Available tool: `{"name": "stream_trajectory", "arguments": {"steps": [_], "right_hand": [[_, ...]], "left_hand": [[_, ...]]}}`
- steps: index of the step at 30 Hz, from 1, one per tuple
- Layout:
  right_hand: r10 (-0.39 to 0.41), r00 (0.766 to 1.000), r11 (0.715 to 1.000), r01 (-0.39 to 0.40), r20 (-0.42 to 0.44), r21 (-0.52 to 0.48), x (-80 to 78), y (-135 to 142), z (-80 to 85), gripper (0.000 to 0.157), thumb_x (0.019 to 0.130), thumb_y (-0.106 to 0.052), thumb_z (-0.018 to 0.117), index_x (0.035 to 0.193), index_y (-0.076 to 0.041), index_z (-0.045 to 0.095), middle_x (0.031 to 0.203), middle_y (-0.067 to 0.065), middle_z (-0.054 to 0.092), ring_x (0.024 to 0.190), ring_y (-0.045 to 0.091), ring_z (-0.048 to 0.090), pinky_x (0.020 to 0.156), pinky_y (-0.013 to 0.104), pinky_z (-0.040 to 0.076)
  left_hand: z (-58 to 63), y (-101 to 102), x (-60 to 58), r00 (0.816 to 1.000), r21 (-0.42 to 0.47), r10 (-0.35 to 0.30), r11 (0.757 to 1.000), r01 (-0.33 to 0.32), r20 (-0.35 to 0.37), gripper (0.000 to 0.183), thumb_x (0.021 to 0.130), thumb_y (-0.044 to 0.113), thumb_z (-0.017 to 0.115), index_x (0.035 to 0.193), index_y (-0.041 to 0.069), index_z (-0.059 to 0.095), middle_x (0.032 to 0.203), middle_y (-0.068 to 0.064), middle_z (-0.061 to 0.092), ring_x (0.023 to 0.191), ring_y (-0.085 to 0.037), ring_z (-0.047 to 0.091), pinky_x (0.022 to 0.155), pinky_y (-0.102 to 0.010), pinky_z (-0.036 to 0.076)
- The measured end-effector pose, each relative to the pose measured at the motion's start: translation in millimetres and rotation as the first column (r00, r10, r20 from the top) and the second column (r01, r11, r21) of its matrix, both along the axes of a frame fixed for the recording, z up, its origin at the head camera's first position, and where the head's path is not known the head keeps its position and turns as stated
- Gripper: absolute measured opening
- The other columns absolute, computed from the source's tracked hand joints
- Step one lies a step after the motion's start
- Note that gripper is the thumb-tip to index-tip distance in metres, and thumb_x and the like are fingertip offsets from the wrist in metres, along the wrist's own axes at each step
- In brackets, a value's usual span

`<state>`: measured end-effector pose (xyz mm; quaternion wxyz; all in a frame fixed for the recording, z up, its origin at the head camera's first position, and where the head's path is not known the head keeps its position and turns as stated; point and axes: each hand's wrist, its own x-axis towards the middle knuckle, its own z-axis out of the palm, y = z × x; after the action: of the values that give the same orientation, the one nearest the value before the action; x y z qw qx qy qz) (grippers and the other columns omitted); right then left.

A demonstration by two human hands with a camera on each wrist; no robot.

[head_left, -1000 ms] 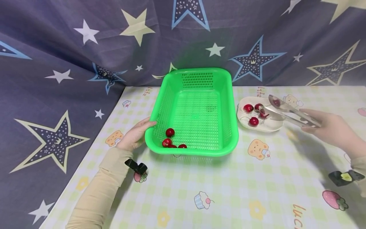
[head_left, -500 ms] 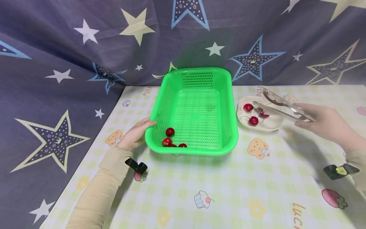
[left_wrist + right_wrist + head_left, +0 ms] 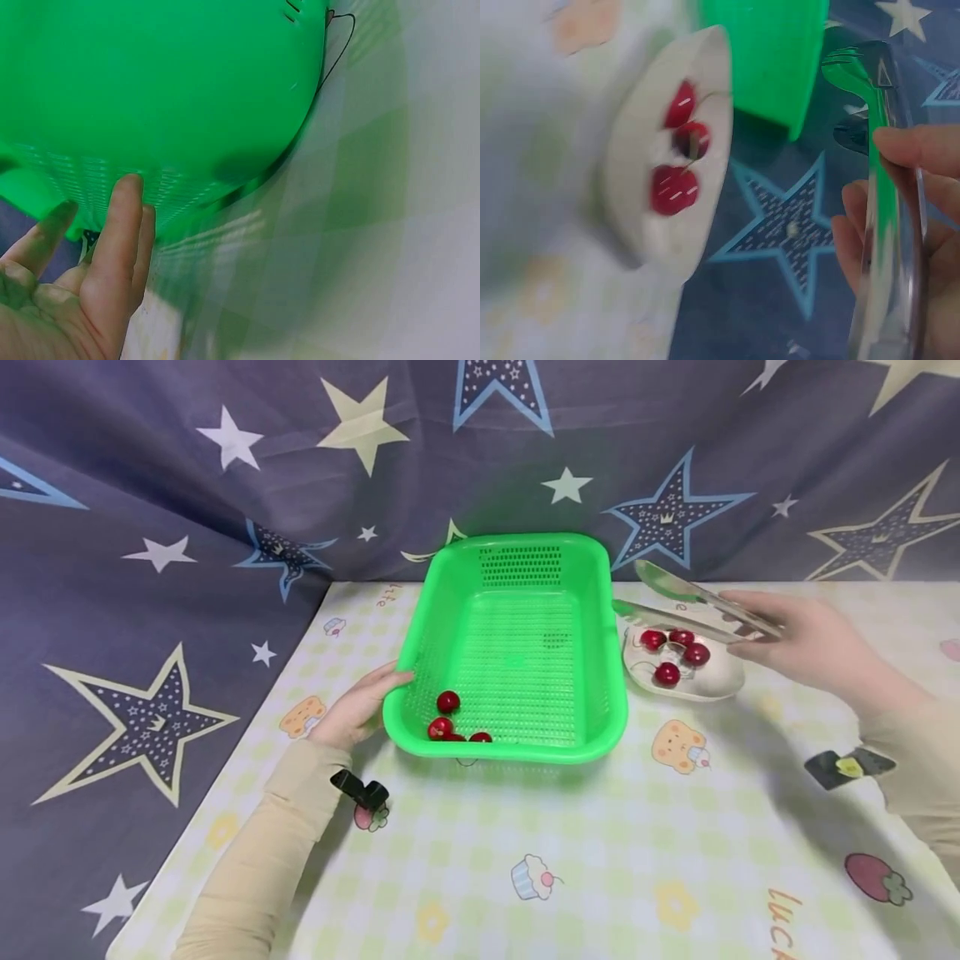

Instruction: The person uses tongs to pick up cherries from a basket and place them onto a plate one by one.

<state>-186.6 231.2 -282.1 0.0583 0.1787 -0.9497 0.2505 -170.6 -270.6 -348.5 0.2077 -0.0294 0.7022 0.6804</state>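
Note:
In the head view, my left hand (image 3: 358,703) rests at the left rim of a green plastic basket (image 3: 617,693), one fingertip over the edge. The left wrist view shows its fingers (image 3: 120,232) extended along the perforated outer wall. Several red cherries (image 3: 447,702) lie in the basket's near left corner. My right hand (image 3: 802,635) holds metal tongs (image 3: 712,602), their arms spread and nothing visible between the tips. The tongs hover over the back of a white dish (image 3: 723,677) with several cherries (image 3: 667,674), tips beside the basket's right rim.
A checked tablecloth (image 3: 600,860) covers the table. Behind it hangs a dark blue star-print curtain (image 3: 420,477), which also covers the left side. The basket stands close against the curtain.
My right hand has moved left and toward the back, carrying the tongs from over the dish to beside the basket's right rim. The left hand and basket have stayed in place.

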Motion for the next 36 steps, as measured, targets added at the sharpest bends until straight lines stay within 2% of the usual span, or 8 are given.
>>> {"name": "stream_trajectory", "arguments": {"steps": [2, 6, 9, 14, 21, 27, 31, 36], "right_hand": [[0.008, 1.0, 1.0, -0.008, -0.029, 0.007, -2.6, -11.1, 8.4, 0.06, 0.081, -0.012, 0.073, 0.137, -0.01, 0.051, 0.125, 0.023, 0.059, 0.084, 0.03, 0.059, 0.073, 0.04, 0.044], [0.046, 0.997, 0.999, -0.047, -0.058, -0.009, -5.7, -35.8, 22.5, 0.059, 0.079, -0.01, 0.074, 0.134, -0.013, 0.055, 0.107, 0.017, 0.069, 0.07, 0.014, 0.06, 0.058, 0.023, 0.043], [0.121, 0.99, 0.991, -0.125, -0.076, -0.045, -8.8, -57.2, 31.1, 0.057, 0.077, -0.005, 0.074, 0.132, -0.012, 0.057, 0.098, 0.014, 0.071, 0.075, 0.013, 0.066, 0.055, 0.016, 0.045], [0.232, 0.97, 0.97, -0.237, -0.073, -0.064, -11.8, -92.4, 43.4, 0.057, 0.08, -0.002, 0.071, 0.133, -0.013, 0.056, 0.099, 0.014, 0.071, 0.074, 0.02, 0.067, 0.053, 0.022, 0.048], [0.35, 0.926, 0.931, -0.361, -0.141, -0.058, -19.4, -127.0, 50.2, 0.056, 0.08, 0.0, 0.069, 0.133, -0.01, 0.055, 0.104, 0.014, 0.07, 0.083, 0.022, 0.069, 0.073, 0.032, 0.059], [0.391, 0.912, 0.918, -0.397, -0.125, -0.021, -22.9, -152.3, 52.6, 0.055, 0.08, -0.005, 0.071, 0.133, -0.013, 0.056, 0.097, 0.01, 0.071, 0.077, 0.018, 0.069, 0.07, 0.032, 0.056], [0.409, 0.907, 0.912, -0.411, -0.098, 0.003, -26.5, -165.9, 51.9, 0.053, 0.081, -0.007, 0.069, 0.132, -0.013, 0.057, 0.109, 0.009, 0.07, 0.078, 0.015, 0.068, 0.065, 0.03, 0.051], [0.393, 0.919, 0.919, -0.392, -0.03, 0.035, -33.1, -182.0, 50.4, 0.053, 0.082, -0.012, 0.071, 0.133, -0.013, 0.056, 0.108, 0.005, 0.069, 0.058, 0.014, 0.052, 0.061, 0.029, 0.043]], "left_hand": [[0.8, -0.1, 0.8, 1.0, 0.001, 0.004, 1.0, -0.004, 0.003, 0.056, 0.1, 0.021, 0.044, 0.149, 0.004, 0.023, 0.103, 0.004, 0.061, 0.085, -0.009, 0.065, 0.076, -0.025, 0.057], [0.3, -1.1, 2.0, 1.0, -0.005, 0.005, 1.0, -0.005, 0.002, 0.056, 0.1, 0.022, 0.043, 0.15, 0.005, 0.022, 0.104, 0.005, 0.061, 0.085, -0.008, 0.064, 0.077, -0.024, 0.056], [-1.5, -2.2, 2.9, 1.0, -0.001, 0.003, 1.0, -0.003, 0.006, 0.057, 0.1, 0.021, 0.043, 0.15, 0.005, 0.021, 0.103, 0.005, 0.061, 0.086, -0.008, 0.064, 0.077, -0.024, 0.056], [-5.0, -3.6, 4.2, 1.0, 0.012, 0.001, 1.0, -0.001, 0.014, 0.056, 0.1, 0.021, 0.043, 0.149, 0.004, 0.022, 0.1, 0.007, 0.063, 0.084, -0.008, 0.064, 0.076, -0.024, 0.056], [-3.0, -1.1, 1.8, 1.0, 0.035, -0.01, 0.999, 0.011, -0.009, 0.056, 0.1, 0.021, 0.044, 0.149, 0.003, 0.022, 0.099, 0.007, 0.064, 0.083, -0.008, 0.065, 0.075, -0.024, 0.057], [-1.7, -1.3, 2.9, 1.0, 0.049, -0.021, 0.999, 0.022, -0.018, 0.06, 0.099, 0.024, 0.048, 0.149, 0.004, 0.023, 0.1, 0.006, 0.065, 0.084, -0.009, 0.066, 0.074, -0.025, 0.057], [-2.8, -2.0, 2.4, 0.999, 0.049, -0.035, 0.998, 0.036, -0.027, 0.064, 0.097, 0.028, 0.051, 0.149, 0.003, 0.022, 0.099, 0.005, 0.066, 0.083, -0.009, 0.066, 0.074, -0.026, 0.057], [-3.7, -2.3, 2.1, 0.999, 0.052, -0.029, 0.998, 0.03, -0.016, 0.062, 0.098, 0.026, 0.049, 0.149, 0.003, 0.023, 0.098, 0.005, 0.066, 0.082, -0.009, 0.066, 0.074, -0.025, 0.057]]}}
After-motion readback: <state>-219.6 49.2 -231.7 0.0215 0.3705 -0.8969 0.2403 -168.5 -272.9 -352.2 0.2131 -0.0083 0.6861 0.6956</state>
